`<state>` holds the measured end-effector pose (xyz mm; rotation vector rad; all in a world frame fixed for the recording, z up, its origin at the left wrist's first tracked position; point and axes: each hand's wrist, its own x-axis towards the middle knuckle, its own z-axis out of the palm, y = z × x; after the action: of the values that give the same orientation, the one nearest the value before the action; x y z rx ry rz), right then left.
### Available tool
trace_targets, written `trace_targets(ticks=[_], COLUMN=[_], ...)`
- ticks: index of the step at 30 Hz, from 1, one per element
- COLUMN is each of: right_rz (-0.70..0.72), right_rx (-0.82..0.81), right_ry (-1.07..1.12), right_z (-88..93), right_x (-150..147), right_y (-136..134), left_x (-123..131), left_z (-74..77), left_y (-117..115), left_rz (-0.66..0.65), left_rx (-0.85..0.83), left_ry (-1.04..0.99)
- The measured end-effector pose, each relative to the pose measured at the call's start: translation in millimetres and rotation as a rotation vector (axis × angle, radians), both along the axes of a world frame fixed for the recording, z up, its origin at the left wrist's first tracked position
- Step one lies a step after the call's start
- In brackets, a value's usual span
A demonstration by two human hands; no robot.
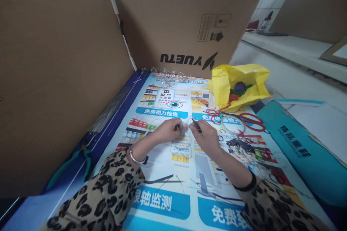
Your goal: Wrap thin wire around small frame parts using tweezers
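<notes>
My left hand [170, 130], with a silver bangle at the wrist, is closed in a pinch at a thin, pale wire [181, 145] that loops down over the printed sheet. My right hand [206, 138] sits close beside it, thumb and fingers closed on a small dark pointed tool [196, 125]. The tool's tip points up and left, toward the gap between the hands. Its exact kind is too small to tell. Fine strands cross between the fingertips, but what they join is too blurred to make out.
A yellow bag [221, 88] stands open at the back right, near red-handled scissors [253, 122] and a roll of tape [232, 124]. Teal-handled pliers [69, 166] lie at left. Cardboard walls [173, 14] rise behind and left. A teal box [292, 144] lies right.
</notes>
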<state>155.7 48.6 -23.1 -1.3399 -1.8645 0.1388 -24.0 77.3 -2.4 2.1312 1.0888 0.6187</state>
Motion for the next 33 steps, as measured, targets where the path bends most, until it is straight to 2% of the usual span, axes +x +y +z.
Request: trace_targets(ticks=[8,16,21,26,33], right_rz=[-0.009,-0.029,-0.021,-0.013,-0.029], right_rx=[-0.016,-0.032,-0.035,-0.042,-0.07], right_ry=[0.079,0.163,0.192,0.208,0.202], right_z=[1.7,4.0,2.8,3.3,3.6], right_x=[-0.3,-0.8,-0.6,-0.8,-0.5], right_y=[-1.1,-1.6,-1.7,-1.4,-1.9], left_x=[4.2,2.5,2.5,4.0,5.8], left_z=[-5.9,0.4,-1.9,1.5,-0.5], left_y=[-1.4,-2.4,-2.6,-4.5,-5.3], left_rz=[0.023,0.011,0.026,0.048,0.036], left_rx=[-0.304,-0.431,-0.59,-0.595,-0.508], left_ry=[-0.3,-0.291,-0.339,-0.298,-0.247])
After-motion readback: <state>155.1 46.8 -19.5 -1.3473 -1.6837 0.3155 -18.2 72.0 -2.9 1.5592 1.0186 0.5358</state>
